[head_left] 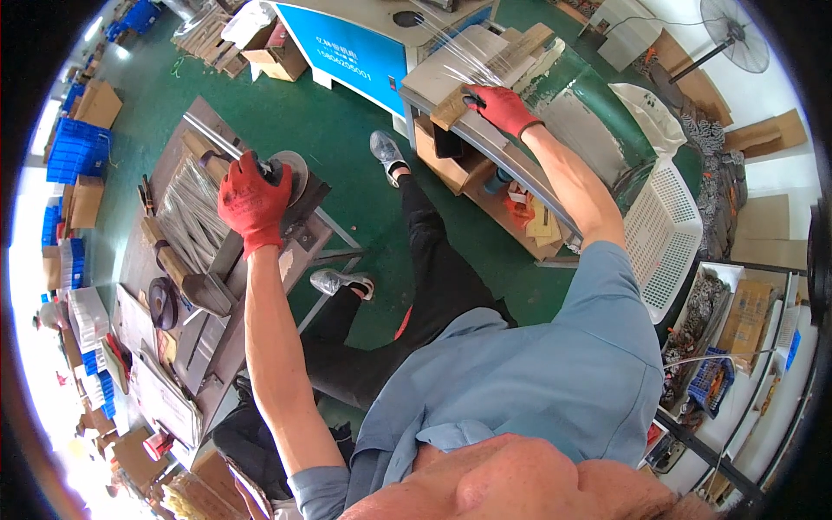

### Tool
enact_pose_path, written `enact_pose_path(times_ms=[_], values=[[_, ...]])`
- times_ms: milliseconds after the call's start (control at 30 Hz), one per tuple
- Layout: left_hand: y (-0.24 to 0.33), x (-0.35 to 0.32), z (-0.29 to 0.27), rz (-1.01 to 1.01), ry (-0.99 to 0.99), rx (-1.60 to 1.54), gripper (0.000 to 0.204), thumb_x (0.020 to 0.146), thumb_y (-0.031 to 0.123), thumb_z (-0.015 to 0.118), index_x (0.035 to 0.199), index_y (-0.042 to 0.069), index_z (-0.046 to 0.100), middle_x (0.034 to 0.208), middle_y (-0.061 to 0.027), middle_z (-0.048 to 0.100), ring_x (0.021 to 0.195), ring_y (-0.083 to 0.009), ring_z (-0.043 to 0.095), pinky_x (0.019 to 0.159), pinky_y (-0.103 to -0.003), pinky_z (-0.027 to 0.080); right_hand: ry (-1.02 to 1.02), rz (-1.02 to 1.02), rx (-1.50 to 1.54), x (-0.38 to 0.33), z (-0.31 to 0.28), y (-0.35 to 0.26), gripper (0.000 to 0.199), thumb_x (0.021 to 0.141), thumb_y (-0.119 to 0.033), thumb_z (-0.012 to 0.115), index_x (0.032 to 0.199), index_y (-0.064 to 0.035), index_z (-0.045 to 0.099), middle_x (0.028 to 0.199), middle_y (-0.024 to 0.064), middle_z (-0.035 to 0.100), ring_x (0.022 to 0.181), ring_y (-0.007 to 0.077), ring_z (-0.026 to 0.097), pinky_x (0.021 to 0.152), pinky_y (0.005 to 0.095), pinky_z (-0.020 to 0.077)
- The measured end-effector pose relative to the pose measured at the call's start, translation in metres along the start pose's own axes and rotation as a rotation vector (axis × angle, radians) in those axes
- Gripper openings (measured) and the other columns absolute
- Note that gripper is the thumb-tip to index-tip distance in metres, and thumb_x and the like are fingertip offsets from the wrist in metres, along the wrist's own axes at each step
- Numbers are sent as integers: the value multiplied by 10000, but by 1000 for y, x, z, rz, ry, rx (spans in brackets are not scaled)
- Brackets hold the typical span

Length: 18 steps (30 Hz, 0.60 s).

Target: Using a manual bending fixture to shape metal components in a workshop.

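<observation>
My left hand (256, 201), in a red glove with dark fingertips, is above the left workbench, beside a round metal disc (295, 177). Its fingers are curled closed, and what they hold is hidden. On that bench lies a bundle of thin metal rods (186, 212) between wooden and metal side pieces. My right hand (503, 109), gloved the same way, reaches to the right table and rests at a wooden strip (450, 111). Its fingers are bent inward over the strip, their grip hidden. Several thin, bright rods (472, 56) fan out across the table just beyond it.
A dark tape roll (162, 302) lies on the left bench. A green drum (576, 108) and a white perforated basket (663, 234) stand right of the table. Cardboard and tools fill its lower shelf (511, 208). My legs are between both work surfaces. A fan (735, 33) stands far right.
</observation>
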<state>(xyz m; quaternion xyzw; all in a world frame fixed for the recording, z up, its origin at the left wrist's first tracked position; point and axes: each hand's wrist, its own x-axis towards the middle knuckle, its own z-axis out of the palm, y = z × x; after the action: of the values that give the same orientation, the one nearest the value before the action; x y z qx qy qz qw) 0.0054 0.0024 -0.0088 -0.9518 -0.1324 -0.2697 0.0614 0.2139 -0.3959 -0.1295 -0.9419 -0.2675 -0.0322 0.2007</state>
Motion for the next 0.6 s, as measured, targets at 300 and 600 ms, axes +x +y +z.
enact_pose_path(times_ms=[300,600], values=[[1,0,3,10,48,-21,489,666,463,713,1004,120,624,900,-65,620,833,-271,613,709,-397,491,120,-208,-59,13,-12,1,399,876,-286,613,1259,-191,557,1108,114,645,1002,320,612,853,412,494],[3,0,1,9,38,-20,468,669,459,709,979,119,626,901,-58,626,837,-267,616,706,-392,492,221,-431,-177,20,-26,-35,443,838,-257,646,1264,-184,551,1144,63,628,1052,266,586,910,391,465]])
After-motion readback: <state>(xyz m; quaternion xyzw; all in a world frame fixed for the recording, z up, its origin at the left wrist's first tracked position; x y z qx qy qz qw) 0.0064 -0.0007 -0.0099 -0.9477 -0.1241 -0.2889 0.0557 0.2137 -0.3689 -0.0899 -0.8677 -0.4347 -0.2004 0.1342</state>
